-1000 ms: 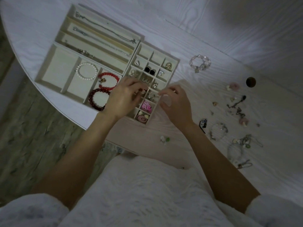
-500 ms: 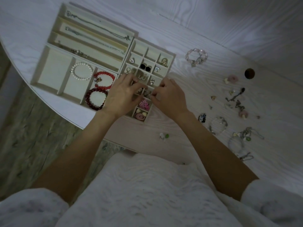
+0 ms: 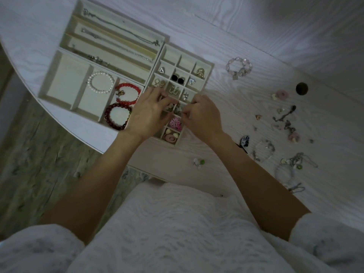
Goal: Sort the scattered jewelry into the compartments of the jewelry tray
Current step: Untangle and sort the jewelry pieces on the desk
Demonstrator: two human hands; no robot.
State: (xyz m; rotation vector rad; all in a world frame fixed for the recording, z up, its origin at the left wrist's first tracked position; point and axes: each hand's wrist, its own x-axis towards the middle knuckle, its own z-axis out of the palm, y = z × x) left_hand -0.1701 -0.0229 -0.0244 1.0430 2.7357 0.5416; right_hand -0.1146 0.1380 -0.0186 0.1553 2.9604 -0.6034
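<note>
Left hand [image 3: 146, 113]: palm down, fingers spread and bent.
Right hand [image 3: 202, 117]: knuckles up, fingertips curled inward, pinching.

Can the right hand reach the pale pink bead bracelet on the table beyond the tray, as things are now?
Probably yes: the bracelet lies alone on bare table, nothing between it and the right hand, which is busy at the tray.

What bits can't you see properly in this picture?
Head view:
- What the left hand and right hand are handling: fingers cover it.
- Compartments of the cream divided jewelry tray beneath both hands: hidden.
- Tangled grey chains and charms on the white wooden table: too small and dim.
- Dark red beaded bracelet: partly behind the left hand.
</note>
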